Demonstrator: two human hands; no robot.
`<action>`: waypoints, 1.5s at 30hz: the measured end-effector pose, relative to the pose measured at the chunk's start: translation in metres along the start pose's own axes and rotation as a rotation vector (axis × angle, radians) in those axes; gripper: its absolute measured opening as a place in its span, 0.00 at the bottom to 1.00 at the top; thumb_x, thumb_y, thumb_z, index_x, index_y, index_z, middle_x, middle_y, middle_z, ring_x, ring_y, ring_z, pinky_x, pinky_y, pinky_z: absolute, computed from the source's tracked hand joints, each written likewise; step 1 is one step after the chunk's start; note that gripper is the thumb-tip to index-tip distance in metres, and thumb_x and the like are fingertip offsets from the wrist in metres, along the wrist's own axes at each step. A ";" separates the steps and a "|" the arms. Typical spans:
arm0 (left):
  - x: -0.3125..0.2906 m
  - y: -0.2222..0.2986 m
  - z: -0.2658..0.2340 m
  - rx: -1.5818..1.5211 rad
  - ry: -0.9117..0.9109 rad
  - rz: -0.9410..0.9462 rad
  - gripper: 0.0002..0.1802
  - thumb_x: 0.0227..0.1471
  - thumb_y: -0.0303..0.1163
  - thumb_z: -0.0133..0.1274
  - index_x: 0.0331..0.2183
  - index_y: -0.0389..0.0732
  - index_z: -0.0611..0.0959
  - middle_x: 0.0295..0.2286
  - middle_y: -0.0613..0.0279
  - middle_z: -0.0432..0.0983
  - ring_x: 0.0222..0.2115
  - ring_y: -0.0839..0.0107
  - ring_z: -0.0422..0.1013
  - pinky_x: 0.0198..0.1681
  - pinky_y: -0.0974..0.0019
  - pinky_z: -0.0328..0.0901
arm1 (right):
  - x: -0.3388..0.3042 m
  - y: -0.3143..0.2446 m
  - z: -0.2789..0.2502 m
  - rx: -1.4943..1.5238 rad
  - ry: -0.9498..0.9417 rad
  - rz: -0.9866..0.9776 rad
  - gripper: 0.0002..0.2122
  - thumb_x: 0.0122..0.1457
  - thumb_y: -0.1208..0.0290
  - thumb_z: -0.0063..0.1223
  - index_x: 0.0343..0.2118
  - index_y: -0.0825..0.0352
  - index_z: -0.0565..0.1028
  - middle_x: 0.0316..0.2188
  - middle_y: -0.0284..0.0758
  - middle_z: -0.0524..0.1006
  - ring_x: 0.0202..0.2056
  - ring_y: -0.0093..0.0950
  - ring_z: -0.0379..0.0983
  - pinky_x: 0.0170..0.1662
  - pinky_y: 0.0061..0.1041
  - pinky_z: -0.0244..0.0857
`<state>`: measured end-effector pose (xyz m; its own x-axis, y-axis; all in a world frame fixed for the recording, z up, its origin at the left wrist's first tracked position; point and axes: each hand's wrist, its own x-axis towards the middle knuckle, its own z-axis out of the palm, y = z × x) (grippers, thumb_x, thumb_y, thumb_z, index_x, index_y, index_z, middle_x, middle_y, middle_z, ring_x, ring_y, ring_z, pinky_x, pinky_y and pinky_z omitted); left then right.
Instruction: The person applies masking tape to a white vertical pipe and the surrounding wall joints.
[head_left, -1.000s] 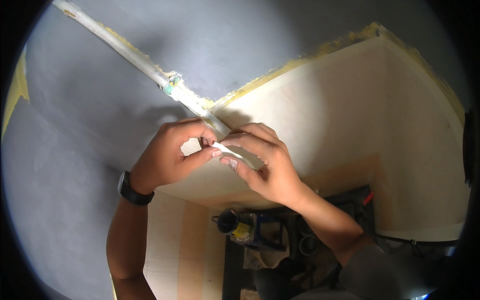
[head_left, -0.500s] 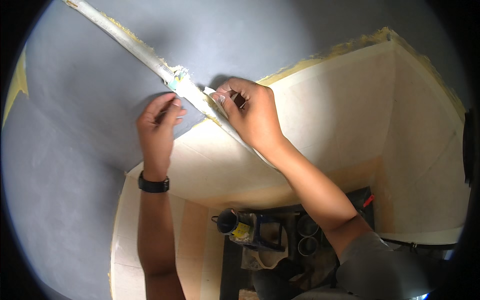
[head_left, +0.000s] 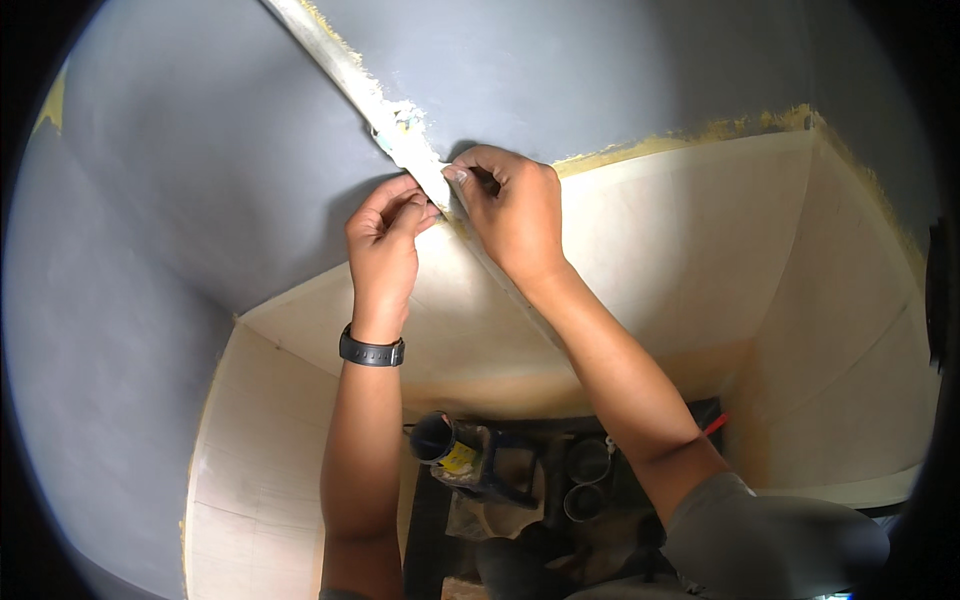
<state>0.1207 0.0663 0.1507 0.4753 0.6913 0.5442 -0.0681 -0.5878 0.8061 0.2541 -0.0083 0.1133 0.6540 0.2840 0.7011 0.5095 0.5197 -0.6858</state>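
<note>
A white tape strip (head_left: 370, 95) runs diagonally along the seam where the blue-grey painted surface (head_left: 200, 200) meets another blue-grey face. Its lower end reaches the corner with the cream wall (head_left: 700, 230). My left hand (head_left: 385, 250), with a black watch (head_left: 370, 351) on the wrist, pinches the strip's lower end from the left. My right hand (head_left: 515, 215) grips the same end from the right, thumb and forefinger on the tape. A thin loose length of tape seems to trail down beside my right wrist.
Yellowish rough paint edges (head_left: 680, 135) line the top of the cream walls. Below, on a dark floor, stands a tool bag (head_left: 495, 475) with a black cylinder bearing a yellow label (head_left: 445, 445), round dark cups (head_left: 587, 462) and a red-handled item (head_left: 713, 425).
Both hands have risen along the strip toward the corner. My left hand, spread on the wall half a second ago, has come back to pinch the tape end beside my right hand.
</note>
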 end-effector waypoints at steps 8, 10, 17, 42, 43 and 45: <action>0.001 -0.005 0.003 -0.057 -0.043 0.054 0.14 0.68 0.25 0.55 0.52 0.35 0.85 0.44 0.60 0.85 0.41 0.76 0.80 0.51 0.66 0.76 | -0.002 0.009 -0.001 0.005 0.020 -0.046 0.04 0.60 0.75 0.66 0.34 0.69 0.84 0.22 0.45 0.80 0.20 0.37 0.74 0.29 0.32 0.68; 0.003 -0.007 0.003 -0.092 -0.048 0.065 0.14 0.68 0.24 0.55 0.52 0.35 0.85 0.44 0.60 0.85 0.41 0.76 0.80 0.50 0.67 0.76 | 0.000 0.007 -0.001 -0.007 0.009 -0.040 0.04 0.60 0.75 0.67 0.33 0.70 0.84 0.21 0.44 0.80 0.19 0.36 0.74 0.29 0.32 0.68; 0.011 -0.017 -0.003 0.018 0.016 0.175 0.13 0.63 0.22 0.61 0.49 0.34 0.84 0.39 0.54 0.86 0.31 0.72 0.83 0.35 0.67 0.80 | -0.006 -0.001 0.002 -0.124 0.072 0.031 0.10 0.59 0.74 0.71 0.29 0.74 0.81 0.19 0.43 0.81 0.18 0.31 0.72 0.28 0.29 0.68; 0.038 -0.023 -0.017 0.250 0.142 0.678 0.13 0.52 0.25 0.67 0.41 0.45 0.87 0.34 0.66 0.81 0.22 0.69 0.76 0.27 0.63 0.71 | 0.006 -0.015 0.016 -0.350 0.203 0.013 0.20 0.53 0.61 0.79 0.20 0.75 0.82 0.13 0.32 0.75 0.18 0.19 0.62 0.24 0.25 0.61; 0.038 -0.024 -0.017 0.242 0.151 0.673 0.13 0.52 0.25 0.67 0.41 0.45 0.87 0.34 0.66 0.81 0.22 0.69 0.76 0.27 0.63 0.71 | 0.006 -0.018 0.016 -0.378 0.210 0.013 0.20 0.53 0.61 0.79 0.20 0.75 0.82 0.13 0.32 0.75 0.18 0.19 0.62 0.24 0.25 0.61; 0.040 -0.026 -0.018 0.246 0.145 0.697 0.15 0.52 0.22 0.66 0.43 0.43 0.87 0.33 0.65 0.79 0.23 0.75 0.75 0.24 0.69 0.67 | 0.010 -0.022 0.017 -0.419 0.196 0.020 0.20 0.52 0.61 0.79 0.20 0.75 0.82 0.13 0.32 0.75 0.18 0.20 0.63 0.25 0.25 0.62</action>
<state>0.1257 0.1171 0.1554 0.2728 0.1636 0.9481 -0.1051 -0.9745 0.1984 0.2400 -0.0033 0.1393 0.7387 0.1116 0.6647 0.6517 0.1337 -0.7466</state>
